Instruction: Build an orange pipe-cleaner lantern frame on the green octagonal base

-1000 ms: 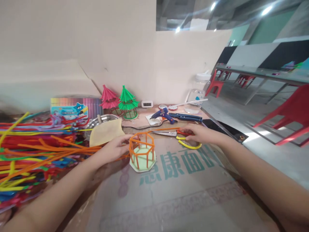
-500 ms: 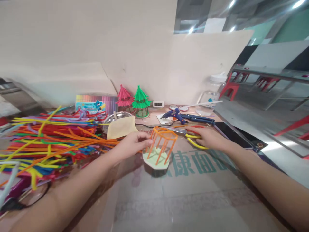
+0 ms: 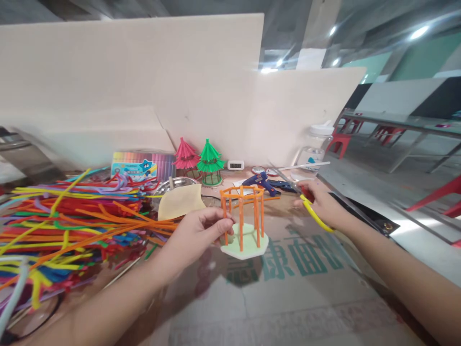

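Observation:
My left hand (image 3: 211,228) pinches a small pavilion-like frame of orange pipe cleaners (image 3: 241,218) by one of its posts. Upright posts join a ring at the top and stand on a pale green, many-sided base (image 3: 245,247), which is raised off the table with its shadow below. My right hand (image 3: 322,204) is closed around scissors with yellow handles (image 3: 317,216); their blades point up and to the left, apart from the frame. Behind the frame lie a blue glue gun (image 3: 261,181) and a loose orange strip (image 3: 270,198).
Heaped pipe cleaners (image 3: 82,218) cover the left side, beside a beige sheet (image 3: 179,202) and a metal bowl (image 3: 185,182). At the back stand pink (image 3: 186,154) and green (image 3: 210,156) roofed models, a marker set (image 3: 142,166), a small clock (image 3: 236,165) and a plastic jar (image 3: 313,144).
My right hand has lifted the scissors off the table and turned their blades upward. My left hand has raised the orange frame slightly and turned it more upright. The camera view has tilted up.

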Available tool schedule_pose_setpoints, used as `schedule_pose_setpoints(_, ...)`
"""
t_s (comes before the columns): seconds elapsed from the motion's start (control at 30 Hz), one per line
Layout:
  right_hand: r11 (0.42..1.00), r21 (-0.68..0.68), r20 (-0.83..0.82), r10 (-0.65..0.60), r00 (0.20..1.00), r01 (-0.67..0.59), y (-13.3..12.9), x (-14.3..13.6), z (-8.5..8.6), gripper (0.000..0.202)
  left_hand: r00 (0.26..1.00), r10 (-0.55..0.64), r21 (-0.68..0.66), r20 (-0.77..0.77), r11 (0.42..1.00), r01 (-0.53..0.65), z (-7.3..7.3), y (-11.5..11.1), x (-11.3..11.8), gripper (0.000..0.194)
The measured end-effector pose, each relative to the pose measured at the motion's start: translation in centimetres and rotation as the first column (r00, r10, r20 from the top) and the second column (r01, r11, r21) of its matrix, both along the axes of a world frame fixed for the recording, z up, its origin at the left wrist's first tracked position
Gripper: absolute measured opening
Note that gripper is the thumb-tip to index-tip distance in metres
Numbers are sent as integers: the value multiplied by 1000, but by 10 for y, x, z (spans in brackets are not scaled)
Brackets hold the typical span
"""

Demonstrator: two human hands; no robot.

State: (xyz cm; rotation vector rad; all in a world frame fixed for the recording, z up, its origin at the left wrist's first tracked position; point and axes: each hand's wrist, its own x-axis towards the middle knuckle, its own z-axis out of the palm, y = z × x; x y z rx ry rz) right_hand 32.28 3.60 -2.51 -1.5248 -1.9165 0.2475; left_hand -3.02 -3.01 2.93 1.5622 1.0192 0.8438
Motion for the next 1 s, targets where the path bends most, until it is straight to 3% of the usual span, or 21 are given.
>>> schedule_pose_setpoints(0.1,983,180,-40,25,999,-18,-13,-10,18,47,1000,-8,3,18,1000,8,-2,-2,0,31)
schedule_pose_setpoints(0.23,919,370,191,67,979,-135,-42,-26,44,50,1000,2,10,18,1000,-2,-4,-4,1,28)
schedule_pose_setpoints(0.33,856,473,349,36,937,-209,-61,-38,53,57,1000,3,29,-2,1000,-3,-3,-6,2,27)
schedule_pose_setpoints(0.5,774,555,524,-40,851,-305,-70,-52,55,47,1000,7,44,-23,999,-6,2,-11,3,26)
schedule_pose_setpoints(0.9,699,658,584,-237,776,-281,-68,-52,51,46,999,-23,23,-38,999,24,4,-15,3,29)
schedule_pose_setpoints(1.0,715,645,607,-266,749,-269,-69,-50,49,44,999,-36,15,-16,999,36,5,-17,3,28)
